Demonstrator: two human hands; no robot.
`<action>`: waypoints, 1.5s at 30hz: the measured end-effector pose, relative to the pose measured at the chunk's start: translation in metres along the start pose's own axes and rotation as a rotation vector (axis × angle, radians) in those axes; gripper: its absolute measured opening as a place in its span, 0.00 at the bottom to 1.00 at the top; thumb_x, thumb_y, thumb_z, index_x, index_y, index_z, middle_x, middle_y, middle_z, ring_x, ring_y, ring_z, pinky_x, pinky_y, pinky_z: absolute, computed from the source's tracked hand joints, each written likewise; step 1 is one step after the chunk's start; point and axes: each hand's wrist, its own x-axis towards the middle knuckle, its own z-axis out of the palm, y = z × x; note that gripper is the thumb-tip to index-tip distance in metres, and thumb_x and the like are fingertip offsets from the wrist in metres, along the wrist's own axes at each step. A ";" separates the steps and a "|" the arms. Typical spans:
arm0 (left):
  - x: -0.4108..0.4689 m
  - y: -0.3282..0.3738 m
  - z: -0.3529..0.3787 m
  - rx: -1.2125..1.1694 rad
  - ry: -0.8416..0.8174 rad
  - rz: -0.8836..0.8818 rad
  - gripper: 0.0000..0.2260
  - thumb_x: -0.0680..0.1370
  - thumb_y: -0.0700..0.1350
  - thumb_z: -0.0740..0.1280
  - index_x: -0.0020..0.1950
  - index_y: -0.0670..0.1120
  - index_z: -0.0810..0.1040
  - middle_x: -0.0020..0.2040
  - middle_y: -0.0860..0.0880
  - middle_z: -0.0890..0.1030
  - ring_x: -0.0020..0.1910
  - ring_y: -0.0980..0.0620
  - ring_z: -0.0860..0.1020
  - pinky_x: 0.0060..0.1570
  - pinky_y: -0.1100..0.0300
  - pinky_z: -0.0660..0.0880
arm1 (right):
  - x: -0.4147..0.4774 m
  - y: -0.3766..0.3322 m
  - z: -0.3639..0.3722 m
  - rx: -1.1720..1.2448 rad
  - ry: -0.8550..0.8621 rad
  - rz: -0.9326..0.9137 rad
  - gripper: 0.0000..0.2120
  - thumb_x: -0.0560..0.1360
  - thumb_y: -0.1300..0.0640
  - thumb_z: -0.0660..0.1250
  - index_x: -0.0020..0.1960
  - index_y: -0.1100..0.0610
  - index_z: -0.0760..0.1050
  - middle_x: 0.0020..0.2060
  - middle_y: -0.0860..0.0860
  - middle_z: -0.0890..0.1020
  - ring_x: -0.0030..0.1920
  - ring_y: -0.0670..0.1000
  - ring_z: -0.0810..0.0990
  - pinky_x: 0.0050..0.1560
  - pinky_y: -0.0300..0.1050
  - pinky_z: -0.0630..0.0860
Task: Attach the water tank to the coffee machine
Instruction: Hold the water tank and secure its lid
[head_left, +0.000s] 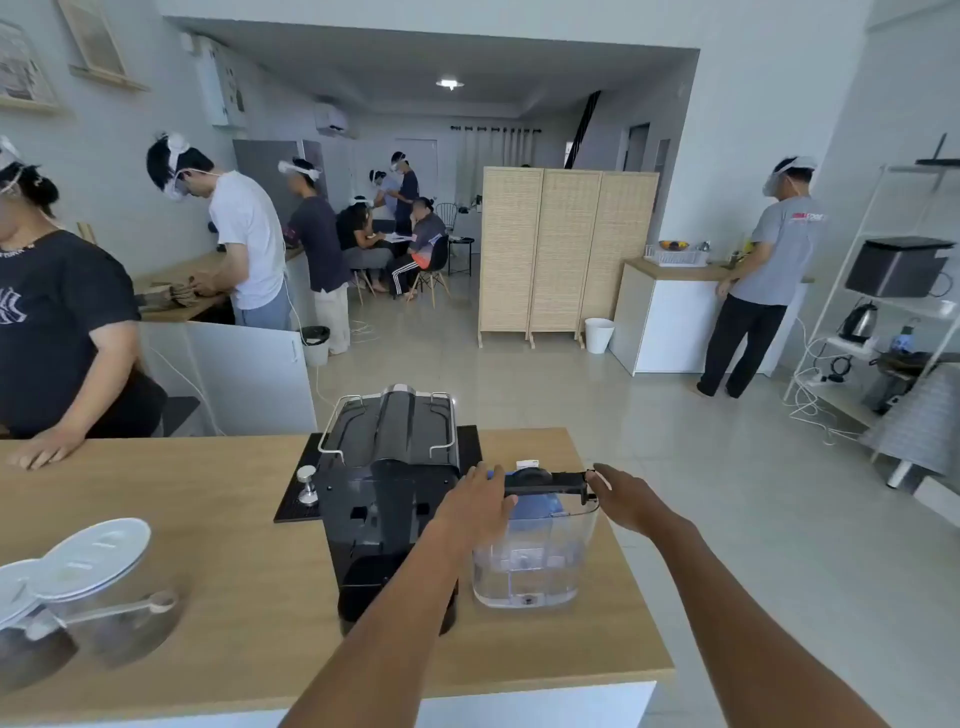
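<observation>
While the water tank (530, 556) stands on the counter (208, 519) just right of the coffee machine (389, 499), the left hand (478, 506) curls over its black handle (545, 487); the right hand (621, 493), fingers spread, touches the far end. Rigid clear plastic, probably slippery and, if filled, heavy: lift by that handle.

Both arms reach fwd from the bottom edge, bare to the elbows, forearms angled in toward each other. Left hand (475, 506) lies palm down w/ knuckles up, fingers curled over the near end of a black handle, thumb tucked under & out of sight. Right hand (621, 496) is turned w/ its back to the right, fingers loosely spread & pointing up-left, fingertips at the handle's other end; can't tell if they touch or grip it.
</observation>
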 end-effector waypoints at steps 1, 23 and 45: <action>0.000 0.002 0.003 -0.023 0.002 -0.040 0.26 0.84 0.51 0.51 0.79 0.40 0.53 0.78 0.37 0.56 0.76 0.39 0.57 0.71 0.45 0.63 | 0.002 0.001 0.001 0.037 0.002 0.012 0.24 0.84 0.47 0.51 0.77 0.57 0.63 0.72 0.59 0.72 0.72 0.60 0.69 0.67 0.48 0.65; 0.038 0.016 0.020 -0.237 0.177 -0.242 0.19 0.84 0.47 0.55 0.73 0.39 0.64 0.70 0.36 0.71 0.63 0.38 0.74 0.58 0.47 0.72 | 0.000 0.031 0.024 0.330 0.310 0.162 0.18 0.81 0.52 0.56 0.68 0.51 0.75 0.42 0.54 0.84 0.40 0.55 0.83 0.41 0.46 0.77; 0.040 0.014 0.017 -0.712 0.601 -0.425 0.20 0.79 0.36 0.65 0.28 0.46 0.64 0.27 0.49 0.70 0.31 0.51 0.68 0.29 0.61 0.62 | 0.000 0.027 0.010 0.705 0.471 0.199 0.08 0.76 0.55 0.70 0.51 0.56 0.86 0.40 0.51 0.86 0.45 0.52 0.81 0.50 0.45 0.77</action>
